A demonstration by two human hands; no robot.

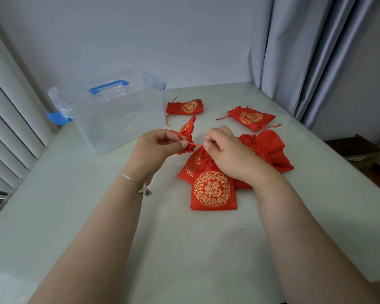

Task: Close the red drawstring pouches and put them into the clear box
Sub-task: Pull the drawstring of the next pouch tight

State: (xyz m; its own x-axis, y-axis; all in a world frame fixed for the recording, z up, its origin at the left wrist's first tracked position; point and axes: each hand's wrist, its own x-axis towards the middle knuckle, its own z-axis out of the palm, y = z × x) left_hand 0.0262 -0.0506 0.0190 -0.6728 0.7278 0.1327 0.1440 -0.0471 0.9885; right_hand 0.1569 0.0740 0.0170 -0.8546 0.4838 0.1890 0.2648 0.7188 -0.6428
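Head view, ordered from largest item to smallest.

The pale surface (97,216) carries everything I work with. At its far left stands the clear box (119,119), lid off, with a blue handle (108,86) showing through it; I see no pouch inside yet.

Loose red drawstring pouches lie to the right of the box: one just beyond my hands (184,107), one further right (251,118), a bunched pair at the right (270,148), and an overlapping heap under my right wrist whose top pouch shows a gold medallion (213,190).

My left hand (156,148) has its fingers curled round the gathered neck of the held pouch (188,128), which is lifted above the surface, body pointing up and away. My right hand (226,150) pinches the red cord (196,144) between thumb and forefinger; the cord runs taut between the two hands. A thin bracelet (136,183) sits on my left wrist.

Handling, as I judge it: the pouches look light, limp and thin, so they will fold rather than hold shape. The neck appears cinched already. The best hold is the puckered neck, where the cloth is thickest; the cord is fine and may slip from a light pinch. The pouch should drop into the box without any care for breakage.
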